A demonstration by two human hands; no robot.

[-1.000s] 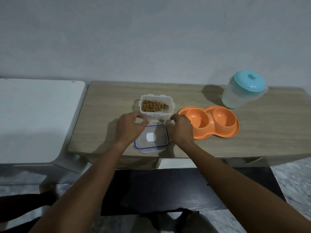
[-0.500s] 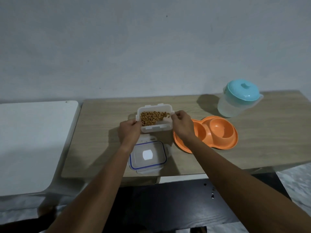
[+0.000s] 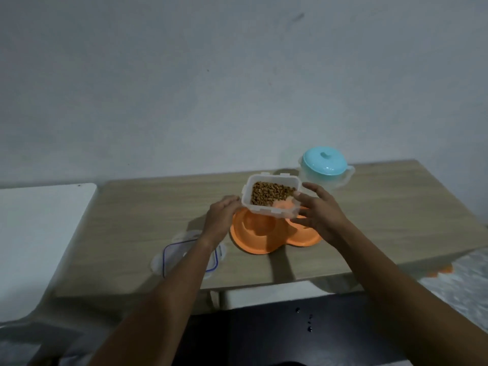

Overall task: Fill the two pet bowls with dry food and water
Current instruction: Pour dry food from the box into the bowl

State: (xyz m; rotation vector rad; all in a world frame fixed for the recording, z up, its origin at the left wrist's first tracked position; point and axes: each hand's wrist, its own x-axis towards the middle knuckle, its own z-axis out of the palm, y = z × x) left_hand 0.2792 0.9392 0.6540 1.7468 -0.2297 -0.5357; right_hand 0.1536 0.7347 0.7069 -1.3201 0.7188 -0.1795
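Observation:
A clear plastic container [image 3: 272,196] with brown dry food in it is held in the air above the orange double pet bowl [image 3: 253,237]. My left hand [image 3: 220,217] grips its left side and my right hand [image 3: 318,211] grips its right side. The container hides the far part of both bowls; the left bowl's visible inside shows no food. A clear water jug with a turquoise lid [image 3: 325,165] stands behind, at the back right of the wooden table [image 3: 148,223].
The container's lid [image 3: 184,256], clear with a blue seal, lies flat near the table's front edge, partly under my left forearm. A white surface [image 3: 34,241] adjoins the table on the left. A dark surface lies below the table's front edge.
Both hands went from the lid to the food container, lifted it off the table and carried it right, over the orange double bowl. The lid stays on the table.

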